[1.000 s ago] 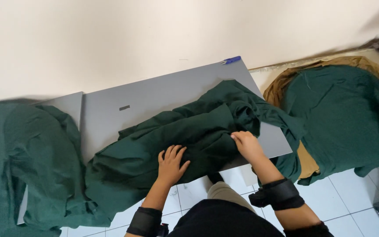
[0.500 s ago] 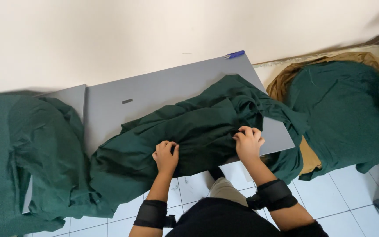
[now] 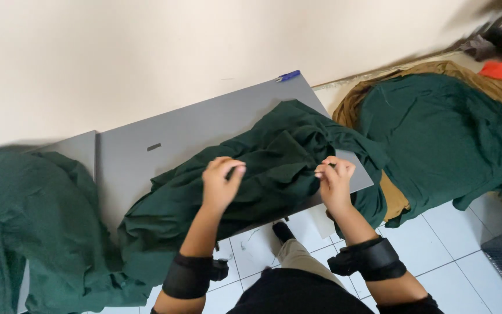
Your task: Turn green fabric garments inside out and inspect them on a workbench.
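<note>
Both hands have lifted since the earlier frame, raising a fold of the dark green garment (image 3: 274, 168) off the grey worktop (image 3: 169, 139). Left hand (image 3: 221, 183), centre frame, fingers curled and pinched on the cloth. Right hand (image 3: 335, 180), right of centre, pinched shut on the garment's edge. Hands well apart, cloth stretched btwn them. Garment lies across the worktop's lower right, w/ part hanging over the front edge. Blue pen (image 3: 289, 75) at the worktop's upper right corner. More green cloth piled at lower left (image 3: 30, 227) and over a brown heap at right (image 3: 443, 134).
</note>
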